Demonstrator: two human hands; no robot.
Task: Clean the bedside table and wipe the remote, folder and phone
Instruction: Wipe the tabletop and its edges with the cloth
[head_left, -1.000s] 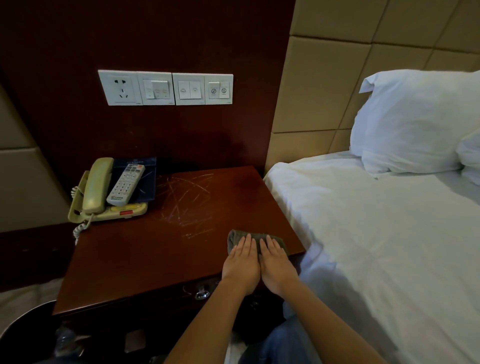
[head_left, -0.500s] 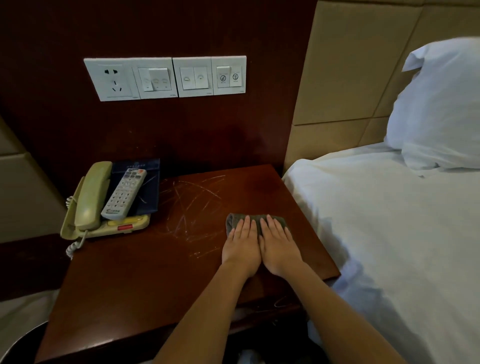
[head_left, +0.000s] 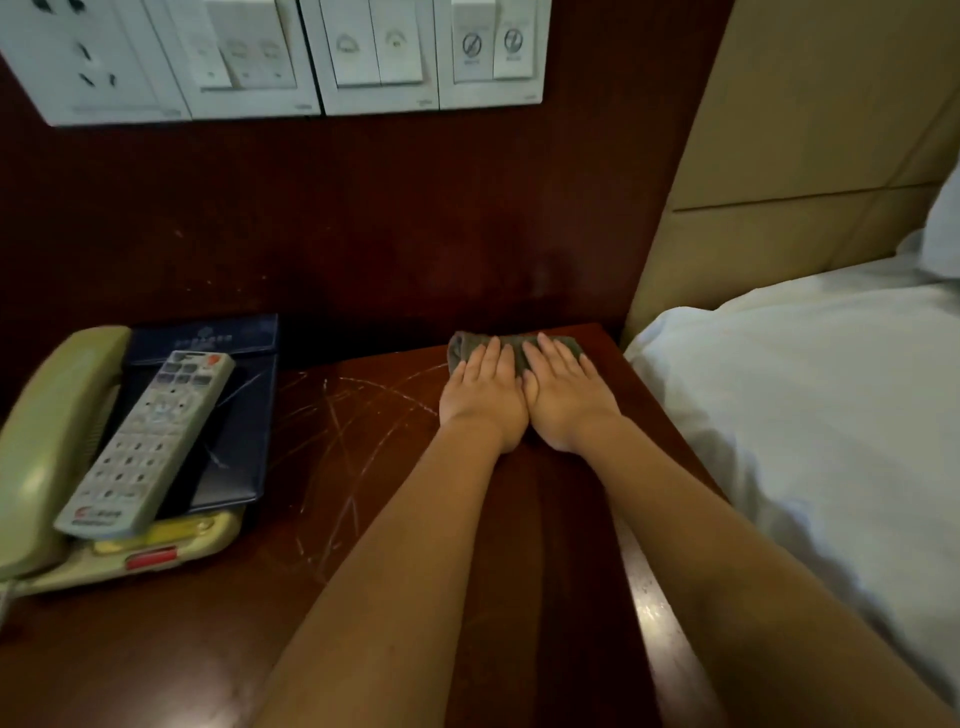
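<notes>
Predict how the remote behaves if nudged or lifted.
The remote looks rigid plastic, probably light, an easy one-hand lift. It lies propped across the folder and phone, not flat, so a nudge could likely slide or rock it. Flat-bodied: unlikely to roll.

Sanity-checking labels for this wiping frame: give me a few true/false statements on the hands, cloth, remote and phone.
1. The left hand and right hand both lie flat on the cloth. True.
2. The remote lies directly on the bare table. False: it rests on the folder and the phone.
3. The cloth is at the table's back edge, close to the wall. True.
4. The cloth is white. False: it is dark grey-green.
5. Pale streaks mark the tabletop left of the hands. True.
</notes>
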